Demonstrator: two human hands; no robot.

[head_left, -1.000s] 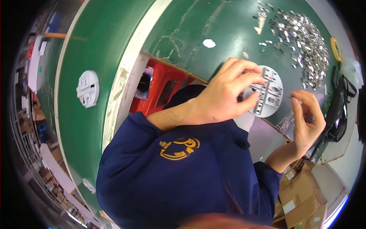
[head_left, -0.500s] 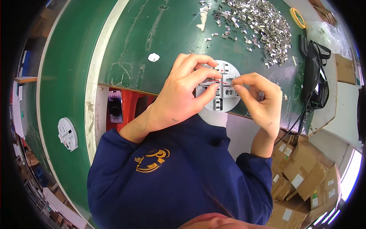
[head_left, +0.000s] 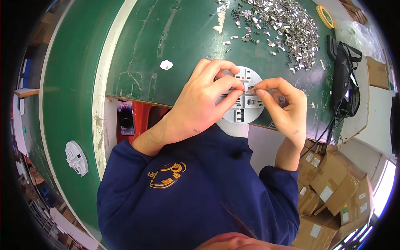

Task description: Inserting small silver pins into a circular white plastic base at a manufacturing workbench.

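A round white plastic base (head_left: 252, 113) with moulded slots and small metal parts lies at the near edge of the green table, below both hands. My left hand (head_left: 208, 89) reaches over its left side, thumb and forefinger pinched on a thin red wire (head_left: 248, 91). From the right, my right hand (head_left: 285, 104) comes in with thumb and forefinger closed at the other end of this wire, over the middle of the base. Whether a small metal piece sits in those right fingertips is too small to tell. The left hand hides the base's left part.
A heap of small metal clips (head_left: 293, 31) covers the table's far right. A black mesh bag (head_left: 347, 83) lies at the right edge, near a yellow tape roll (head_left: 325, 16). Another round white base (head_left: 76, 158) rests on the green strip at left. A phone (head_left: 126, 118) lies below the table edge.
The base on the left strip has slid toward me. My left fingertips have moved slightly right, closer to the right ones, along the red wire.
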